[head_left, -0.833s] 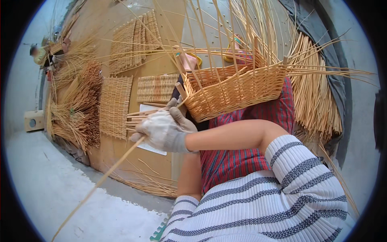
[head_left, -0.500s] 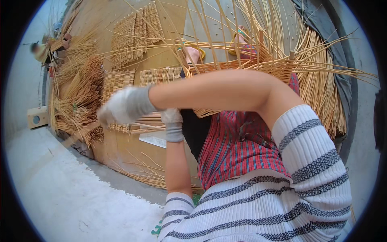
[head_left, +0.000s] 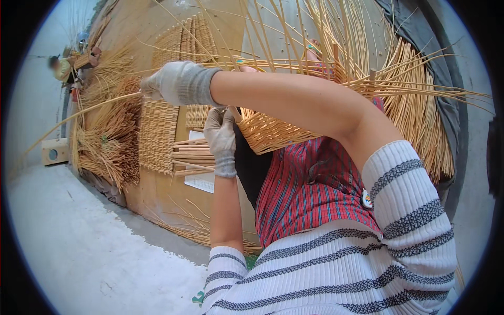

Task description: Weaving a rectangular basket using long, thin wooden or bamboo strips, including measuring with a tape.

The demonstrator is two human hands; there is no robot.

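Observation:
A partly woven wicker basket (head_left: 275, 131) lies across my lap, with long loose rods standing up from it. My left hand (head_left: 220, 137), in a pale work glove, is closed at its near left corner, by a wooden corner stick (head_left: 234, 113). My right arm reaches across the basket to the left and hides part of it. At its end my gloved right hand (head_left: 176, 84) pinches a long thin willow rod (head_left: 86, 111), which trails down toward the left wall. A red striped apron (head_left: 315, 194) covers my lap.
Flat woven panels (head_left: 157, 131) lie on the board floor to the left, beside several short sticks (head_left: 193, 157) on a white sheet. Rod bundles lie at left (head_left: 118, 126) and right (head_left: 415, 110). Another person (head_left: 65, 68) sits far left, near a small box (head_left: 54, 151).
My right hand has moved up and a little right, drawing the rod with it. My left hand has risen slightly along the basket's corner, and the basket has tilted a little.

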